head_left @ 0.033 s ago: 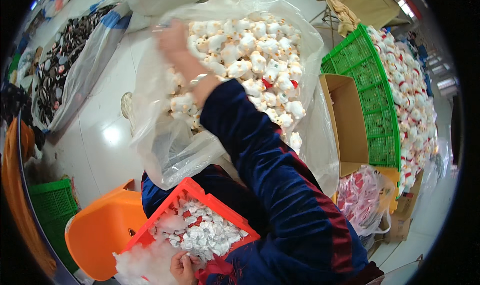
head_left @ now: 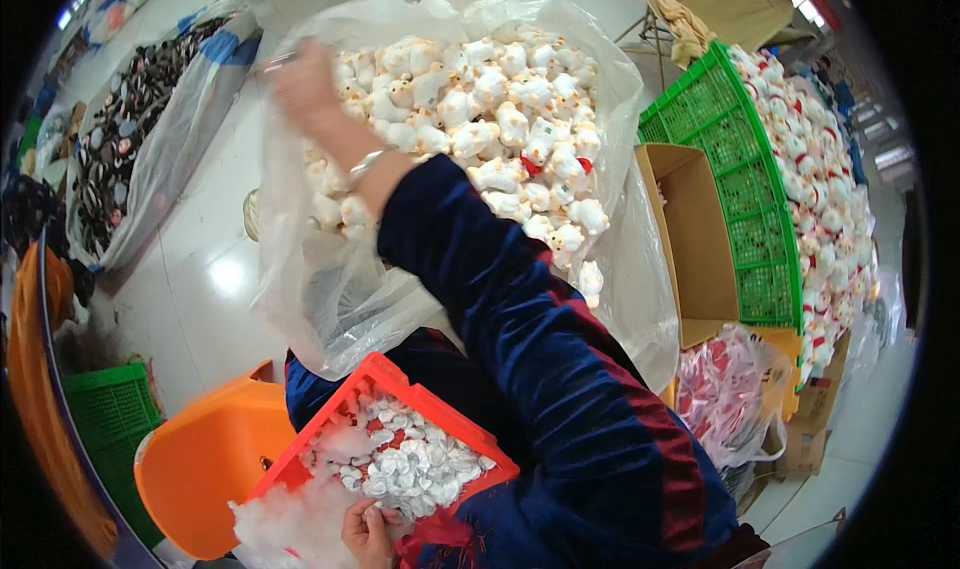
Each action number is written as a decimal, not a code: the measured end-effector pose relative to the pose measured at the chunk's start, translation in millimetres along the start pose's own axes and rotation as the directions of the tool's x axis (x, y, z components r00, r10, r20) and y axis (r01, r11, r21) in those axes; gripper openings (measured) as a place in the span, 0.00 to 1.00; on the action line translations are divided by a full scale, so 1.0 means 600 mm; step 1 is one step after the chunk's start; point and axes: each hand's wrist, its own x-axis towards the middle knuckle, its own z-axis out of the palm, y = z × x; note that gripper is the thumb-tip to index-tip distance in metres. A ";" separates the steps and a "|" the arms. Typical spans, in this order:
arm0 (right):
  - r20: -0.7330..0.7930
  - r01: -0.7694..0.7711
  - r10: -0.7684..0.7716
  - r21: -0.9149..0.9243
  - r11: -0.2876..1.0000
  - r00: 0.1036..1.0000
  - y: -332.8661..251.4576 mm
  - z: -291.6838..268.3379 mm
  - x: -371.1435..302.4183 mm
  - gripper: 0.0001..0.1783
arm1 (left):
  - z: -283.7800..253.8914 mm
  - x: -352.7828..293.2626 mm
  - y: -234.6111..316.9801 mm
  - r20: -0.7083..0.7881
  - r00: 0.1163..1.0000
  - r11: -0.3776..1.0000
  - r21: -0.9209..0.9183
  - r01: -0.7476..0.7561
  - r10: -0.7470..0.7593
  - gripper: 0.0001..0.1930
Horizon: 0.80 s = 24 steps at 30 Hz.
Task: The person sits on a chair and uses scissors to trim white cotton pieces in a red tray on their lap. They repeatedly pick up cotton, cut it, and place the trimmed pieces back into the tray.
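Currently, a small pale piece [head_left: 377, 507] is pinched between thumb and finger of the left hand [head_left: 366, 535], just beside the red tray [head_left: 447, 412] of silvery-white pieces [head_left: 430, 474]. The right hand [head_left: 306, 87] is raised, blurred, near the clear plastic bag [head_left: 345, 341]; whether anything is gripped cannot be told, and white plush toys [head_left: 510, 124] are heaped to its right.

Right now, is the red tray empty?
No, many white pieces lie in the red tray, close to the lower hand.
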 end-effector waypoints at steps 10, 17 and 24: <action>0.070 0.124 -0.157 0.343 0.931 0.985 -0.359 0.068 -0.150 0.06 | 0.002 0.012 -0.003 0.084 0.972 0.971 0.075 -0.226 0.219 0.10; -0.101 0.466 -0.468 -0.039 0.884 0.878 -0.251 0.053 -0.026 0.11 | 0.005 -0.002 -0.004 0.063 0.972 0.973 0.027 -0.230 0.228 0.09; 0.361 0.577 -0.459 -0.618 0.533 0.811 -0.196 -0.058 -0.252 0.30 | 0.022 -0.015 0.015 0.110 0.958 0.963 -0.075 -0.258 0.266 0.09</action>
